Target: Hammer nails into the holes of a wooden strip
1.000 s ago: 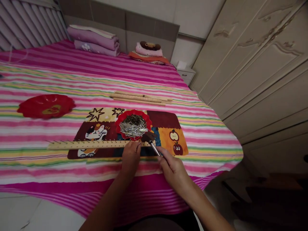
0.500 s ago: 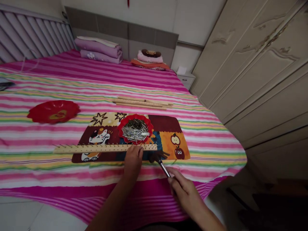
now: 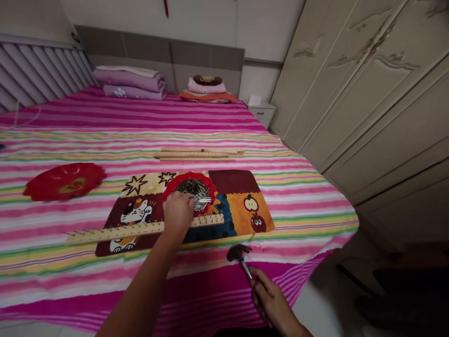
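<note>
My left hand (image 3: 178, 214) reaches over the wooden strip into a red scalloped bowl (image 3: 213, 187) of loose metal nails (image 3: 198, 191). Its fingers are bunched together at the nails, and their tips are hidden, so what they pinch does not show. Below the bowl lies the pale wooden strip (image 3: 129, 230), with several nails standing along it; my left hand and wrist cover part of it. My right hand (image 3: 270, 297) is closed around the handle of a claw hammer (image 3: 240, 255), held near the bed's front edge with its head above the striped sheet.
A patterned mat (image 3: 242, 182) lies under the bowl and strip. More wooden strips (image 3: 199, 154) lie farther back on the bed. To the left is a red scalloped tray (image 3: 66, 180). Folded bedding (image 3: 129, 82) sits by the headboard, and a wardrobe (image 3: 351, 103) stands along the right.
My left hand has left the wooden strip and moved up to the nails in the bowl. The hammer has come back toward me, away from the strip, which now lies more tilted in view.
</note>
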Action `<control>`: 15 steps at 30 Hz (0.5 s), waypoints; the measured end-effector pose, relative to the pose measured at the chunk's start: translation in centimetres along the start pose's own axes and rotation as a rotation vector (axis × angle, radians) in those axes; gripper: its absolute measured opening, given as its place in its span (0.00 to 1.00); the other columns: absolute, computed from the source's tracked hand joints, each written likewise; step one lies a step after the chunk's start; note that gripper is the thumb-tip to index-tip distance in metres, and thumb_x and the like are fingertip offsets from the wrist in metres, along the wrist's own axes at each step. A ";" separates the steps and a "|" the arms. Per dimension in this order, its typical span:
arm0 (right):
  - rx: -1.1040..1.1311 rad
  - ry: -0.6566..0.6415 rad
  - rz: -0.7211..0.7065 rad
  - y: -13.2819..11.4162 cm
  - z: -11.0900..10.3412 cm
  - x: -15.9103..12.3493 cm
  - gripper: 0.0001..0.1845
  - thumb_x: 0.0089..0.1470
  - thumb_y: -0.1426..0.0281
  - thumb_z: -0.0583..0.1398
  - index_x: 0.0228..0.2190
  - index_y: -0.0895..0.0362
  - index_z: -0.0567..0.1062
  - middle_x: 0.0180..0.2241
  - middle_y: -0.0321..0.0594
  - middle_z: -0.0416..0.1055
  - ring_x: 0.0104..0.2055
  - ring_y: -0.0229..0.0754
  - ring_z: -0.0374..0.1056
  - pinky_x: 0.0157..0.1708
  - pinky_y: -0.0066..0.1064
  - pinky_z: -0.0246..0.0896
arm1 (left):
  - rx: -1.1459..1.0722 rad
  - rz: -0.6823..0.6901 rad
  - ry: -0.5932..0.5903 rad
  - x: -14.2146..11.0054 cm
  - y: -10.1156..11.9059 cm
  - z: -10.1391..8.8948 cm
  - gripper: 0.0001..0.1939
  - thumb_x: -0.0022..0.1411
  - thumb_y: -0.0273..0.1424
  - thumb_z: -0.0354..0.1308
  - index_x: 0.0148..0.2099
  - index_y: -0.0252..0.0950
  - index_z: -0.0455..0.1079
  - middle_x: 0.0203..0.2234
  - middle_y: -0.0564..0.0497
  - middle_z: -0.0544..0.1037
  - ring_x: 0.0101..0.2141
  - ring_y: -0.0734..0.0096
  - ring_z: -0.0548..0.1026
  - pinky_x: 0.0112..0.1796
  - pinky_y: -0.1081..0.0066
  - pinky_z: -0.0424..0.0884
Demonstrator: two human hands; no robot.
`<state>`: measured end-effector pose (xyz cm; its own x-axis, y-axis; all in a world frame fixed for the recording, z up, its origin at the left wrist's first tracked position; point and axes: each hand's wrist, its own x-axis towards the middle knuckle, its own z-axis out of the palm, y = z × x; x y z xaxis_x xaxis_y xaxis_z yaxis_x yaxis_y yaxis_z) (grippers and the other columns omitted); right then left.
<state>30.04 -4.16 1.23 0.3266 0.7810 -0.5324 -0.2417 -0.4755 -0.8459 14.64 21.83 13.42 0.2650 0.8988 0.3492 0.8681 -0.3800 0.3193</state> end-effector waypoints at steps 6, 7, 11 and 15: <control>0.006 -0.022 0.020 -0.3 0.0 -0.1 0.37 0.46 0.47 0.55 0.51 0.59 0.62 0.10 0.20 0.48 0.09 0.29 0.41 0.10 0.22 0.30 | 0.124 -0.113 -0.266 3.0 1.2 1.9 0.14 0.56 0.35 0.51 0.35 0.38 0.78 0.34 0.42 0.78 0.39 0.56 0.74 0.36 0.63 0.65; 0.005 -0.021 0.025 -0.3 0.0 -0.1 0.37 0.45 0.47 0.55 0.50 0.58 0.62 0.10 0.20 0.49 0.09 0.29 0.41 0.10 0.22 0.30 | 0.118 -0.136 -0.297 3.2 1.3 2.1 0.14 0.56 0.34 0.51 0.35 0.38 0.77 0.35 0.42 0.79 0.40 0.56 0.74 0.37 0.63 0.64; 0.010 -0.023 0.031 -0.4 0.1 0.1 0.36 0.44 0.48 0.56 0.49 0.58 0.63 0.10 0.20 0.49 0.09 0.29 0.41 0.10 0.22 0.31 | 0.083 -0.201 -0.372 3.7 1.4 2.0 0.14 0.57 0.34 0.50 0.37 0.38 0.77 0.38 0.44 0.79 0.41 0.58 0.74 0.38 0.64 0.64; 0.011 -0.025 0.024 -0.4 0.3 0.1 0.38 0.43 0.47 0.56 0.49 0.59 0.62 0.10 0.19 0.49 0.09 0.29 0.41 0.11 0.22 0.31 | 0.039 -0.237 -0.426 4.1 1.7 1.6 0.13 0.55 0.35 0.52 0.37 0.39 0.76 0.38 0.45 0.80 0.42 0.58 0.75 0.38 0.65 0.65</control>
<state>29.91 -3.76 1.53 0.2975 0.7796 -0.5511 -0.2590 -0.4897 -0.8325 17.91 25.20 13.95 0.1991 0.9722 -0.1231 0.9384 -0.1529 0.3099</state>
